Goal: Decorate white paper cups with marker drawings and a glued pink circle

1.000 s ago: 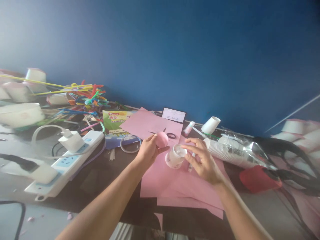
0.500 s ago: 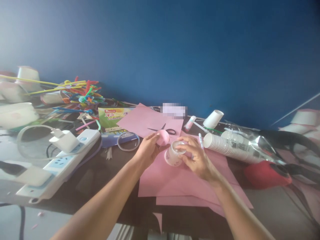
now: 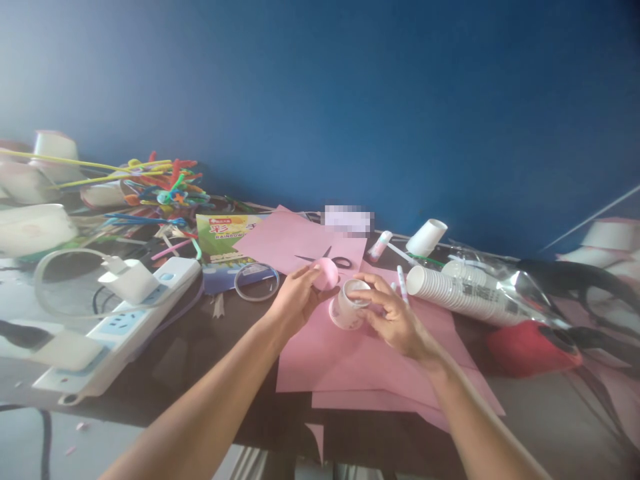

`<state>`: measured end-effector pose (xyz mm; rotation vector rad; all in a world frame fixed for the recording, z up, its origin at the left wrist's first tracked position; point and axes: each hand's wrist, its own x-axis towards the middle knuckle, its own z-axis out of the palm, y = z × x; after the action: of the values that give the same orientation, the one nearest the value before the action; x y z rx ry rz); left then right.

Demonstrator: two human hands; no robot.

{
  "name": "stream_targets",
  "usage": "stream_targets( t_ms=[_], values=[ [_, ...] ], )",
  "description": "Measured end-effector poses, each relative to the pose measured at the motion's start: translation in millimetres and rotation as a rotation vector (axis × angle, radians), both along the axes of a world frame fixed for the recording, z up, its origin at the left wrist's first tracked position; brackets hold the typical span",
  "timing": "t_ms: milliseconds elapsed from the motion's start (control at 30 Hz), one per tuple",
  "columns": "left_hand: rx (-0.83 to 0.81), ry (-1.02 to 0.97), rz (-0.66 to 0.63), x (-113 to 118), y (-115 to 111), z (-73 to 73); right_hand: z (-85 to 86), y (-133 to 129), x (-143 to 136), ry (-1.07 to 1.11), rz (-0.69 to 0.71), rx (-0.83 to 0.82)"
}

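Observation:
Between the fingers of my left hand (image 3: 296, 297) is a small round pink piece (image 3: 327, 274), held by its left edge. Just right of it a white container (image 3: 346, 313) with pink marks and an open top stands on pink paper sheets (image 3: 345, 363). My right hand (image 3: 393, 313) has its curved fingers at the container's rim; whether they pinch anything inside is too small to tell. Black scissors (image 3: 341, 262) lie spread on the pink paper behind the round piece.
A power strip (image 3: 120, 327) with plugs and cables lies at the left, with colourful pipe cleaners (image 3: 170, 183) behind. Stacked white paper cups (image 3: 450, 293), a single cup (image 3: 427, 237) and a red object (image 3: 533, 348) are at the right. A blue wall rises behind.
The fingers of my right hand have shifted slightly at the container's rim, showing more of its opening. My left hand keeps the round pink piece in nearly the same place.

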<state>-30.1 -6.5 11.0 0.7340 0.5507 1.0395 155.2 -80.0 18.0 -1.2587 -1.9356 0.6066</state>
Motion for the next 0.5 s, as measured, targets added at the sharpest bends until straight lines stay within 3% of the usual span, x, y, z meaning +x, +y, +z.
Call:
stream_targets(
  t_ms=[500],
  values=[
    [-0.063,0.034,0.040,2.0,-2.6,4.8,0.4,-0.4,0.1,0.018,-0.112,0.034]
  ],
)
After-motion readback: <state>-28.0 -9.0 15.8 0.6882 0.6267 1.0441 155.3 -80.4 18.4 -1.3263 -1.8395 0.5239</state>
